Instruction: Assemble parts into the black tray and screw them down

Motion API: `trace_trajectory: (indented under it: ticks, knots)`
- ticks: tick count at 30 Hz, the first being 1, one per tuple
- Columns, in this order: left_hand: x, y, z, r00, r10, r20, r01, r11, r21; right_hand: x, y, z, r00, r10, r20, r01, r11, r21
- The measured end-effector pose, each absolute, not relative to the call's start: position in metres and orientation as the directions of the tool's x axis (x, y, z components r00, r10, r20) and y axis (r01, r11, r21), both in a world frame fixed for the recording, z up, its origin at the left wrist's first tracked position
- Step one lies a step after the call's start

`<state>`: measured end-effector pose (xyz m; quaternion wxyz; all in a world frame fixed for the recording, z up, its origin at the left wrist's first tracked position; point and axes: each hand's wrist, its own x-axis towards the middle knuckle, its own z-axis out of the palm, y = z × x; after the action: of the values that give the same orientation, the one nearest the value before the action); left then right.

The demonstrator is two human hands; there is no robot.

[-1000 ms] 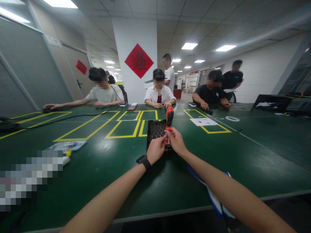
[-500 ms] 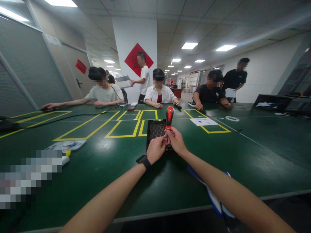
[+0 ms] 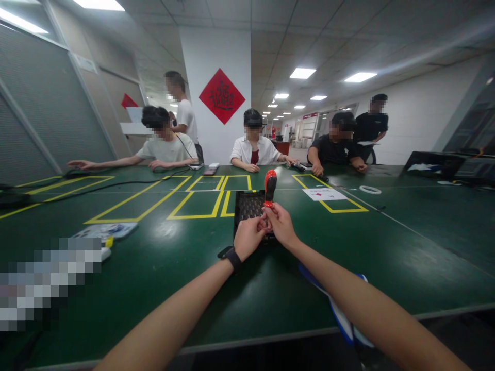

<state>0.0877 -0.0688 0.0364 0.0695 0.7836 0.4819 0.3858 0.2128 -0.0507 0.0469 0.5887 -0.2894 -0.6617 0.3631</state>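
Observation:
A screwdriver with a red and black handle (image 3: 270,186) stands upright over a black tray (image 3: 247,204) on the green table (image 3: 185,288). Just below the handle, the fingers of my right hand (image 3: 281,224) are closed round its lower part. My left hand (image 3: 249,238) is closed too, its fingertips pressed together against those of my right hand. What my left fingers pinch is too small to make out. Both hands are over the near right part of the tray, and a black band circles my left wrist.
Yellow tape outlines mark the table. A printed paper (image 3: 325,194) and a white ring (image 3: 370,189) lie to the right. A patterned flat item (image 3: 124,230) lies left. People sit across the table; black equipment (image 3: 444,167) stands at the far right.
The standing person behind has moved left with the white object. The seated middle person's hand has shifted right. My hands and the screwdriver look almost unchanged.

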Motion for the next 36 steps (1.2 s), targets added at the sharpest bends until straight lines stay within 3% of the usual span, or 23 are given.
trace_trajectory:
  ticks: [26,36]
  knots:
    - [0.0878,-0.068,0.0364,0.265,0.796,0.544,0.763,-0.518,0.386,0.2129,-0.0477,0.047,-0.164,0.818,0.551,-0.069,0.547,-0.834]
    - [0.0877,-0.0684,0.0367,0.211,0.82,0.532,0.723,-0.497,0.48,0.2128,-0.0499,0.0481,-0.137,0.82,0.556,-0.059,0.554,-0.831]
